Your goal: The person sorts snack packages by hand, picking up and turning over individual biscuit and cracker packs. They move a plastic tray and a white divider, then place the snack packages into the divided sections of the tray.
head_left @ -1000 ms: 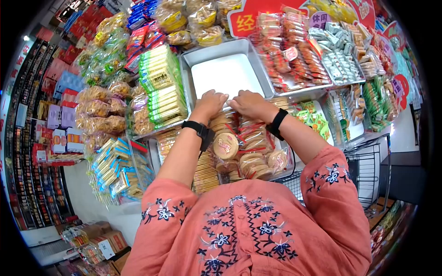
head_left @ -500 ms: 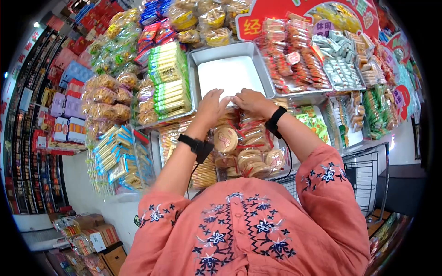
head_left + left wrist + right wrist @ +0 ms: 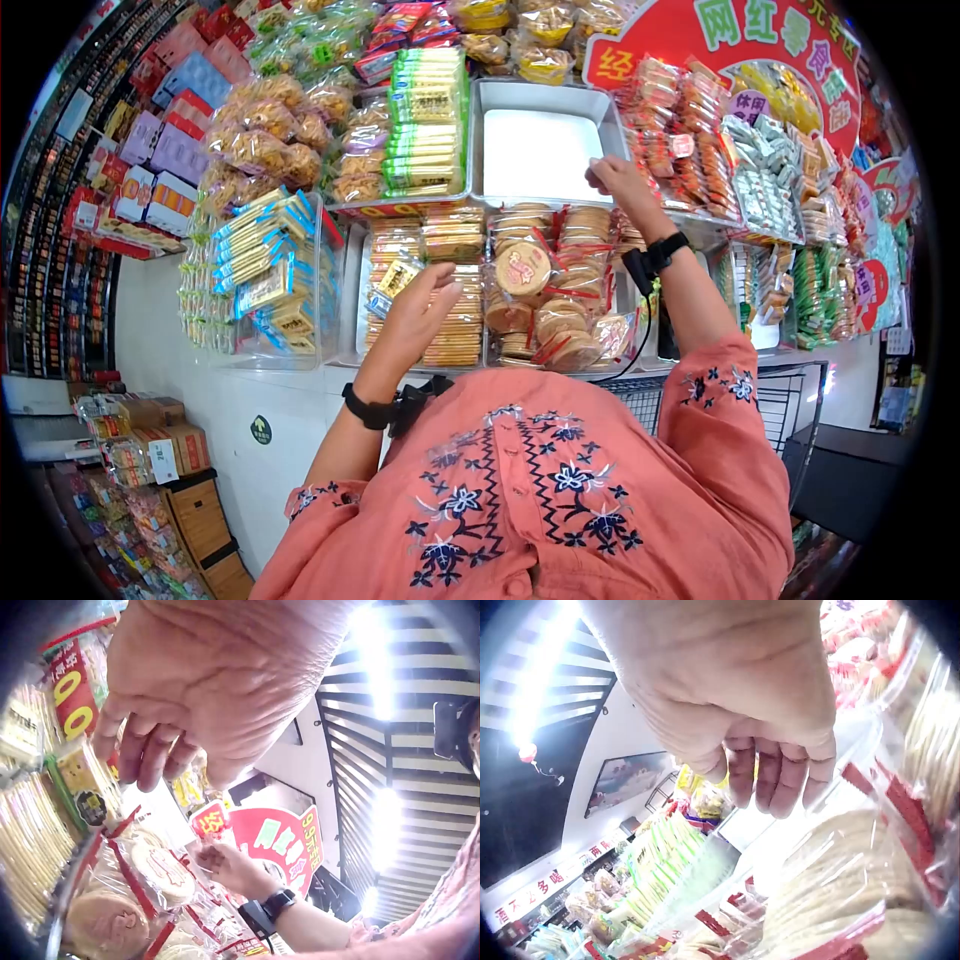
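Note:
My left hand (image 3: 415, 315) is over packs of thin stacked biscuits (image 3: 452, 335) in the lower bin, holding nothing. In the left wrist view its fingers (image 3: 154, 754) hang relaxed, with bagged round biscuits (image 3: 161, 870) beyond them. Farther right and forward, my right hand (image 3: 622, 188) hovers by the right front corner of a metal tray (image 3: 545, 150) with a bare white bottom. Its fingers (image 3: 769, 776) droop loosely with nothing between them in the right wrist view. Clear bags of round biscuits (image 3: 522, 268) with red strips stand below the tray, between the two hands.
Left of the tray stand green biscuit packs (image 3: 425, 125); red-wrapped snacks (image 3: 690, 140) lie to its right. A clear bin of blue-edged packs (image 3: 275, 270) sits at the left. A wire shopping cart (image 3: 780, 395) stands at the lower right, and a red sign (image 3: 730, 40) rises behind.
Both hands were together at the tray's front edge. The left has drawn back toward the body and left; the right has moved to the tray's right side. The head view has shifted.

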`<state>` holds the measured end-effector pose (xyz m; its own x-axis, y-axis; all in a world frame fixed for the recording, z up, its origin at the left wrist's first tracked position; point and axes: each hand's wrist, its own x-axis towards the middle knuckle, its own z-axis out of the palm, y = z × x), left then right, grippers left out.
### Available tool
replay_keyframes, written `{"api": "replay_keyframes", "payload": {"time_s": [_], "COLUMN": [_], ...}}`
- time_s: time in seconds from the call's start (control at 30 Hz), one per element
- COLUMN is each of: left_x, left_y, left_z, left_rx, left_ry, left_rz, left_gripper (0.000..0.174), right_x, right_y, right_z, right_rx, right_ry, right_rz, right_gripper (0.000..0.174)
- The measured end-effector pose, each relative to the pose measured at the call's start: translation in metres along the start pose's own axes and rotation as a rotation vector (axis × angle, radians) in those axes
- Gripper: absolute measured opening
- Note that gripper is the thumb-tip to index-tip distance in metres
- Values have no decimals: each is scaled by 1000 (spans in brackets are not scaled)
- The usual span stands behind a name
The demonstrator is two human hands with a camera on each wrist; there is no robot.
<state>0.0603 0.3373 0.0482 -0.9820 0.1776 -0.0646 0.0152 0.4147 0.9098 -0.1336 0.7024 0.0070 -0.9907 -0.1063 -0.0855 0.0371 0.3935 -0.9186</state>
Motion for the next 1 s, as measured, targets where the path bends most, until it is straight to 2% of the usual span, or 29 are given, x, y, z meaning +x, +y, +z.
{"api": "replay_keyframes", "payload": {"time_s": [0.13,0.23,0.3,0.37,0.4,0.5,0.53,0.6,0.63,0.67,0.7,0.77,0.83,1.0], "left_x": [-22,-27,-28,-31,-35,-47,-51,-57,-63,-68,-74,-86,-95,-105], "left_y": [-11,-14,-2,-3,-7,-24,-27,-25,-25,-25,-26,-26,-36,-59], "left_z": [-25,-38,-48,-59,-61,-73,-78,-91,-101,-110,-120,-141,-158,-199], "left_rx": [-104,-98,-81,8,-21,-65,-67,-42,-56,-69,-83,-122,-109,-100], "left_ry": [8,-35,-76,-107,-66,44,71,87,98,107,117,183,286,506], "left_rz": [-64,-85,-147,-159,-88,99,131,142,104,69,36,7,12,18], "left_gripper": [45,42,43,44,45,46,46,43,42,40,39,34,32,27], "right_x": [-26,-58,-77,-105,-113,-137,-137,-136,-140,-138,-141,-144,-143,-139], "right_y": [-40,-94,-122,-160,-174,-196,-192,-180,-185,-171,-166,-171,-173,-175], "right_z": [-1,10,27,66,79,135,155,197,216,235,250,272,288,307], "right_rx": [75,-2,-53,54,20,50,104,-58,-24,-33,36,-52,-20,-19], "right_ry": [62,-27,-76,-136,-251,-384,-417,-384,-418,-415,-439,-453,-468,-518], "right_rz": [14,-72,-92,-128,-101,-163,-201,-427,-384,-446,-350,-366,-324,-268], "right_gripper": [31,25,33,44,49,30,15,16,17,15,16,26,32,32]}}
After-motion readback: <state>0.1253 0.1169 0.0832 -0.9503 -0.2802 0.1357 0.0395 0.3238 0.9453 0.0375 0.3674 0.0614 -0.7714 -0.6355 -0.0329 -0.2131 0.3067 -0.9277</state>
